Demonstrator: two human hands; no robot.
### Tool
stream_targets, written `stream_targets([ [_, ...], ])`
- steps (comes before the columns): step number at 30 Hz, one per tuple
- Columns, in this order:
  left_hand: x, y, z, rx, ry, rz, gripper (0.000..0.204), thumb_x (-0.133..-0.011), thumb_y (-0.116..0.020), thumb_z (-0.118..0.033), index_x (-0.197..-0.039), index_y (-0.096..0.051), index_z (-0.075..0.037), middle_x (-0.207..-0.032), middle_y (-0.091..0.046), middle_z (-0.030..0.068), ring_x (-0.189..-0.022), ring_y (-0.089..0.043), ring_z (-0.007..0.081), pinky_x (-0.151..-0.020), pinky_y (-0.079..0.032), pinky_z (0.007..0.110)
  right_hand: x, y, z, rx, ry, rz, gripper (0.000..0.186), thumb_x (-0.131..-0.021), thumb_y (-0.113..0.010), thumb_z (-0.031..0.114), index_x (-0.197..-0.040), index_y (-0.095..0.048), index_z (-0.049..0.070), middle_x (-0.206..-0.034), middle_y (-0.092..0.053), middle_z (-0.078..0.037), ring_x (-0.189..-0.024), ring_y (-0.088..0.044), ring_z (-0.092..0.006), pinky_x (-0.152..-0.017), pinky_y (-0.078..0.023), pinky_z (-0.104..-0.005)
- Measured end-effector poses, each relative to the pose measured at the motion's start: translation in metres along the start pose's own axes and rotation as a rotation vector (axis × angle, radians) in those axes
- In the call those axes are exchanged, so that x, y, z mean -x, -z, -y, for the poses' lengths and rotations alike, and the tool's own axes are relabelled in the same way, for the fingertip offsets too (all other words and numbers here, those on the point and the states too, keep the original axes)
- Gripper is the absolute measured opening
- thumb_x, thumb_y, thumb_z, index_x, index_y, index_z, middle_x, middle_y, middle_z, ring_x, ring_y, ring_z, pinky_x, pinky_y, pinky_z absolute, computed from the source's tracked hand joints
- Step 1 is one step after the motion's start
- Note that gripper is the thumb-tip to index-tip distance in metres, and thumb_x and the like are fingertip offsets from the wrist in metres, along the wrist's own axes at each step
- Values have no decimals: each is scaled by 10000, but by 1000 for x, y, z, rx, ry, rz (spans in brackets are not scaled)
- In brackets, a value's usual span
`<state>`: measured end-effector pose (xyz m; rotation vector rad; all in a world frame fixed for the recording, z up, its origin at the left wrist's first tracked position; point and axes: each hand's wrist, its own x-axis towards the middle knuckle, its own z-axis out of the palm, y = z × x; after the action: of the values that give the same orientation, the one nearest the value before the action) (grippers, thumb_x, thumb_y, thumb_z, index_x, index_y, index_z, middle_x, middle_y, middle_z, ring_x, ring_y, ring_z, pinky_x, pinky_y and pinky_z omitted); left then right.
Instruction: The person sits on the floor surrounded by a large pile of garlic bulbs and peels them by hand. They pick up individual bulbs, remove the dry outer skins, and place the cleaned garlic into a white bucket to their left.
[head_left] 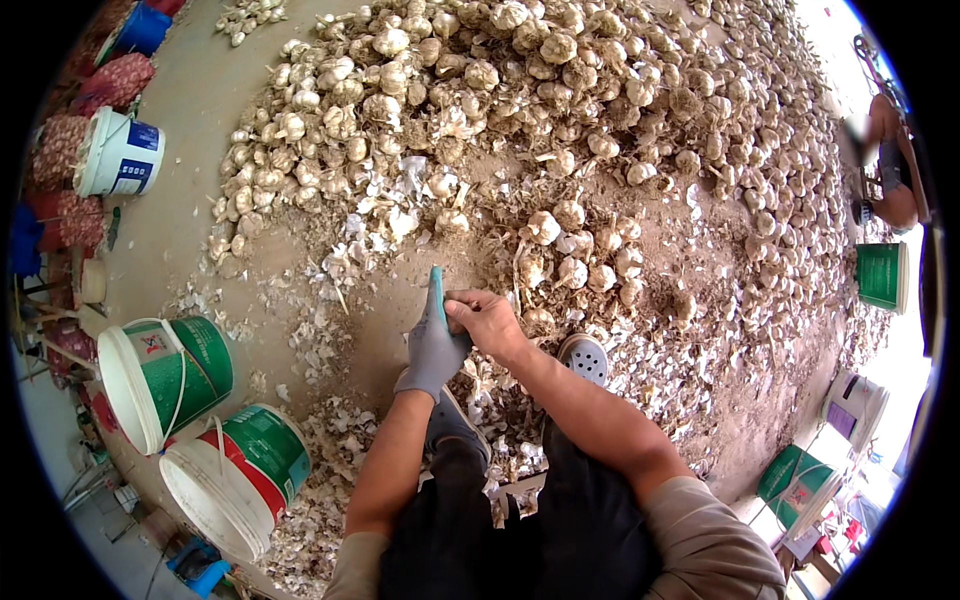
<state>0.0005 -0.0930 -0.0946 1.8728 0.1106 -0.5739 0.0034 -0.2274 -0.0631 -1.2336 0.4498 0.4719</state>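
My left hand wears a grey work glove with teal fingertips. Its fingers are stretched out together, pointing away from me over the dirt floor. Bare, my right hand is closed in a pinch against the thumb side of the glove; what lies between its fingertips is hidden. Just beyond and to the right of the hands is a small group of garlic bulbs, some with dry stalks. A far larger garlic heap spreads across the back and right side.
Loose garlic skins litter the floor around my grey clogs. Two green-and-white buckets lie tilted at the left, with a white-and-blue bucket farther back. More buckets stand at the right, near another person's leg. Red mesh sacks line the left edge.
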Motion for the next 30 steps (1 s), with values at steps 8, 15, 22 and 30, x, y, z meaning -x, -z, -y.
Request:
stream_targets([
  [8, 6, 8, -5, -109, 39, -132, 587, -921, -633, -378, -1393, -482, -63, -1053, -712, 133, -1018, -670, 318, -804, -535, 419, 1, -2, 13, 225, 100, -236, 446, -993, -574, 257, -1279, -551, -83, -1151, -574, -215, -936, -639, -251, -761, -579, -340],
  [15, -2, -3, -64, 1206, 540, 205, 517, -1023, -374, -493, -1237, -599, -80, -1047, -666, 69, -981, -624, 217, -880, -537, 379, 28, 14, 19, 1087, 654, -169, 333, -932, -616, 296, -1144, -656, 42, -1080, -617, -113, -945, -579, -284, -877, -475, -388],
  [22, -6, 1, -38, 1343, 541, 213, 400, -1029, -414, -368, -1089, -658, -57, -935, -685, 68, -896, -642, 201, -865, -531, 380, 22, 6, 25, 867, 887, -334, 203, -844, -699, 171, -706, -641, 35, -669, -606, -94, -629, -550, -291, -627, -483, -386],
  [30, 15, -8, -34, 1369, 355, 238, 460, -1014, -438, -453, -1172, -610, -57, -947, -684, 78, -817, -651, 197, -678, -565, 341, 10, 14, 28, 570, 246, -447, 344, -969, -561, 245, -717, -616, 18, -606, -591, -113, -538, -569, -230, -487, -477, -355],
])
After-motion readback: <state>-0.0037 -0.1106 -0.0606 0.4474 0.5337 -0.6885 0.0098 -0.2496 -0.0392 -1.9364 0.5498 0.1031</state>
